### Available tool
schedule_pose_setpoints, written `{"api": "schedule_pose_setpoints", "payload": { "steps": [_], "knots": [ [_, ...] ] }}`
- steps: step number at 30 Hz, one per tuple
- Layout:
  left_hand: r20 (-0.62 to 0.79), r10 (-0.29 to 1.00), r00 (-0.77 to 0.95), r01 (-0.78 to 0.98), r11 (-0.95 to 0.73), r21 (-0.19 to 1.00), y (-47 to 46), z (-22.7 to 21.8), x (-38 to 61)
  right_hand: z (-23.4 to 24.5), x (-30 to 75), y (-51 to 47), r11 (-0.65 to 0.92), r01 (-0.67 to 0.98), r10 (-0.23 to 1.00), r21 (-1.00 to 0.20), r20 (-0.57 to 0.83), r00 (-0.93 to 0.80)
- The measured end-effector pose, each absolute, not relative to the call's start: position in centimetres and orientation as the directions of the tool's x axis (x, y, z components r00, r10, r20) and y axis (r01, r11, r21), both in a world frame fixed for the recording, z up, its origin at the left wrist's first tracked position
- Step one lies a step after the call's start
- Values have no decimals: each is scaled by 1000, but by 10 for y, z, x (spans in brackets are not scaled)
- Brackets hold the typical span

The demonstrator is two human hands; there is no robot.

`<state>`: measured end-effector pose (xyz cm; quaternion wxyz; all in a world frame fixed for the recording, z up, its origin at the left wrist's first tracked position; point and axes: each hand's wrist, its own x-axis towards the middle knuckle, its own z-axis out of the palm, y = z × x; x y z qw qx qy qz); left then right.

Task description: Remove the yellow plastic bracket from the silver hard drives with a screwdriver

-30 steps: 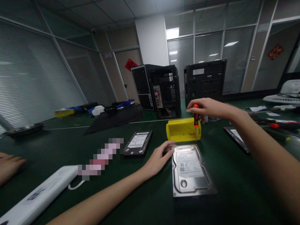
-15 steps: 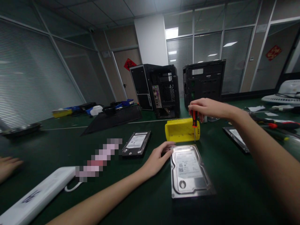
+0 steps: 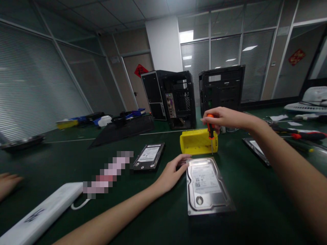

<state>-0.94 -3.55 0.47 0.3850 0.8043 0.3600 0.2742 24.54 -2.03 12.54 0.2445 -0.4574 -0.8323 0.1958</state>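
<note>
A silver hard drive [image 3: 205, 185] lies label up on the green table, its far end away from me. My left hand [image 3: 176, 170] grips its far left corner, fingertips curled at the edge. An orange and black screwdriver [image 3: 211, 131] stands nearly upright in my right hand [image 3: 217, 119], fingers closed around the upper handle. The tip of its shaft is at the drive's far right corner. Any screw under it is too small to make out. Right behind the drive lies a yellow plastic bin [image 3: 195, 144], its open side toward me.
A second hard drive [image 3: 149, 156] is left of my left hand, a third [image 3: 255, 149] beyond my right forearm. Black computer cases [image 3: 178, 98] stand behind. At left are a white power strip [image 3: 46, 211] and another person's hand [image 3: 9, 183]. Pliers [image 3: 304, 135] lie at right.
My right hand's fingers have shifted on the screwdriver handle, showing more orange near its top. My left hand and the drive keep their places. The other person's hand has moved slightly left.
</note>
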Motion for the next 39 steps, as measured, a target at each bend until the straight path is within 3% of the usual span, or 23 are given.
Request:
{"api": "schedule_pose_setpoints", "payload": {
  "steps": [11,19,31,39],
  "knots": [
    [148,793,591,383,-437,814,-37,7,-10,126,247,-20,520,606,839,-602,224,-496],
    [153,792,592,375,-439,817,-36,6,-8,125,250,-21,477,694,878,-540,245,-412],
    [152,796,586,389,-442,808,-37,7,-9,123,255,-14,462,644,876,-609,201,-439],
    [152,797,585,384,-437,813,-39,9,-8,124,249,-19,523,654,847,-546,250,-469]
  ]
}}
